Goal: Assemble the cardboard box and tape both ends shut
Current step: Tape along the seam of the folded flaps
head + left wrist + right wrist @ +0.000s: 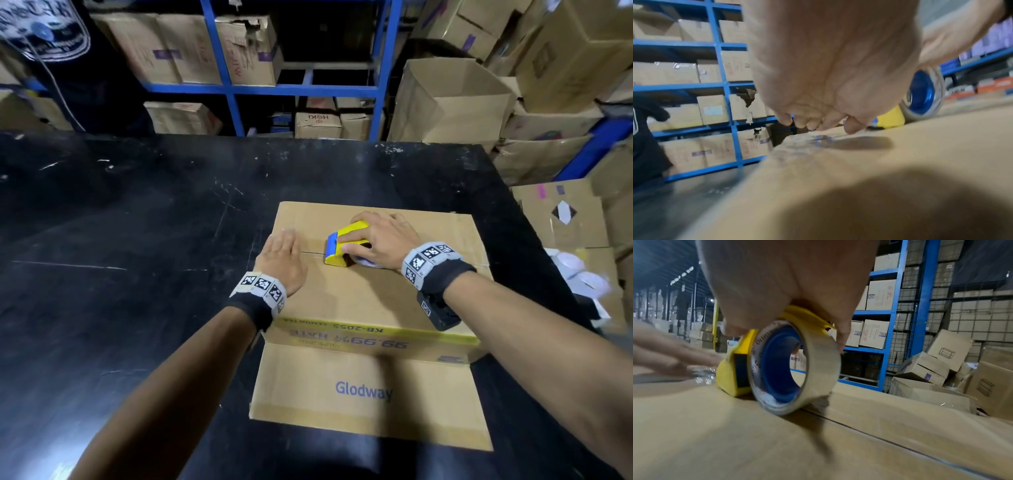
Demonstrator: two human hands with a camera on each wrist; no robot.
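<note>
Brown corrugated cardboard box (373, 298) with "Glodway" printed on a folded-out flap stands on the black scuffed table (137, 240), its upper flaps closed so that a seam runs across the top face. Pressed flat at the left end of that seam lies the left hand (282, 258), fingers straight and close together, fingertips (812, 125) touching the cardboard where a shiny, crinkled strip of clear tape (822, 138) begins. Just to its right, the right hand (380, 240) grips a yellow plastic tape dispenser with a blue front (346, 245); the fingers wrap over its top and the thumb clamps the near side. From the right wrist view, the roll of clear packing tape on a blue core (795, 368) sits in the dispenser and rests on the box, right on the seam (890, 443). Behind the table stands blue metal shelving (233, 85) loaded with cardboard cartons, and an open carton (452, 99) with more loose ones is piled at the right. A person in a dark printed shirt (51, 37) stands at the far left corner.
</note>
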